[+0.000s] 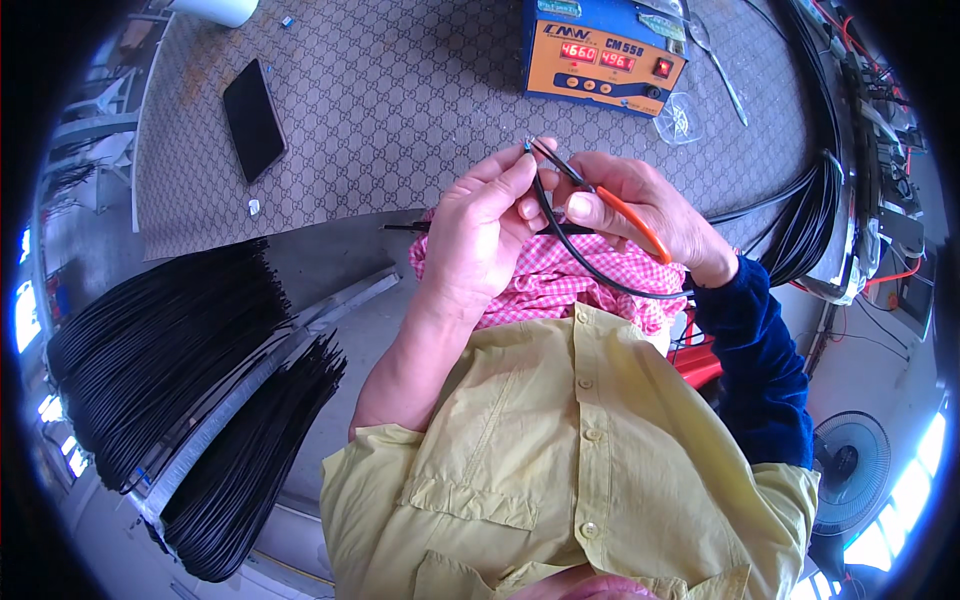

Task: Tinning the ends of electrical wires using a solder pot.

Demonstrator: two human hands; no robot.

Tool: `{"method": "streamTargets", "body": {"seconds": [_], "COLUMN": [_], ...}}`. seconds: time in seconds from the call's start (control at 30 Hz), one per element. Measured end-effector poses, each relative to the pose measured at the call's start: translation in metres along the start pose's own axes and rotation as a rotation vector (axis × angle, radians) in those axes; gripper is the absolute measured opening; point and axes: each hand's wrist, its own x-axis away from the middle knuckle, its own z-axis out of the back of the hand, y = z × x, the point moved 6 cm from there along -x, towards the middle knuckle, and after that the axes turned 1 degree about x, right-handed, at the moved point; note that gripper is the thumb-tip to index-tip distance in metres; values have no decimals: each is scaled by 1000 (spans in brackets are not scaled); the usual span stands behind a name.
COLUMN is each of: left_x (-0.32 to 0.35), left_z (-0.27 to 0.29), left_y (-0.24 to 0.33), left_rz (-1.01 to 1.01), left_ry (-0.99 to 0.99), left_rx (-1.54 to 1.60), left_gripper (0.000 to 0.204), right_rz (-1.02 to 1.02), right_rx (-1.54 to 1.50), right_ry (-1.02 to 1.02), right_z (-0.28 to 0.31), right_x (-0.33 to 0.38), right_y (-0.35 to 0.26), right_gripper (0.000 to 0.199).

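Near the front edge of the table, my left hand (478, 225) pinches the end of a black cable (588, 268) between thumb and fingertips. A tiny blue and metallic bit shows at that tip. My right hand (665, 205) is closed around orange-handled pliers (630, 222). Their dark jaws reach toward the cable end beside my left fingertips; whether they touch it is too small to tell. From my left hand the cable curves down and off to the right below my right hand. Another black cable end (405, 227) pokes out left of my left wrist.
A patterned cloth covers the table (400, 110). On it are a phone (255, 120), a blue and orange control box (603, 60), a spoon (722, 75) and a clear round dish (680, 120). Black cable bundles hang at left (170, 340) and at right (815, 225). A fan (850, 465) stands at lower right.
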Motion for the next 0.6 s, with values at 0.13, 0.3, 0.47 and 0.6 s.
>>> {"method": "streamTargets", "body": {"seconds": [0.13,0.3,0.47,0.6], "left_x": [0,0,0,-1], "left_z": [-1,-4,-4,-5], "left_y": [-1,0,0,0], "left_rz": [-1,-2,6,5], "left_ry": [-15,-3,-30,-48], "left_rx": [2,10,62,72], "left_gripper": [22,22,24,25], "right_rz": [-9,35,14,32], "right_rx": [47,28,15,11], "right_ry": [-12,61,59,63], "right_z": [1,0,-1,0], "right_x": [0,-1,-1,-2], "right_y": [-1,-5,-5,0], "right_gripper": [46,49,49,50]}}
